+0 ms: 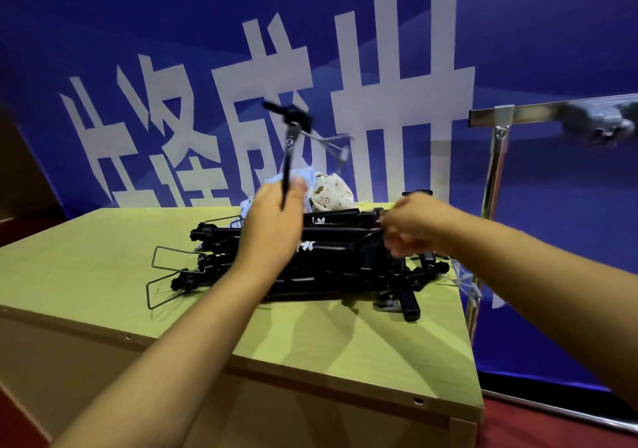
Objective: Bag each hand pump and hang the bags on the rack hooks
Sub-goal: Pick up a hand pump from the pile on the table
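Several black hand pumps (331, 258) lie in a pile on the pale wooden table (310, 340), wire foot loops sticking out to the left. My left hand (276, 220) grips one black pump (289, 151) by its lower end and holds it upright above the pile, its head blurred at the top. My right hand (414, 226) hovers over the right side of the pile with curled fingers, blurred; whether it holds anything I cannot tell. Printed cloth bags (328, 190) are heaped behind the pile.
A chrome rack (497, 157) stands at the table's right, its horizontal bar (552, 113) reaching right with a blurred fitting on it. A blue banner with white characters fills the background. The floor is red.
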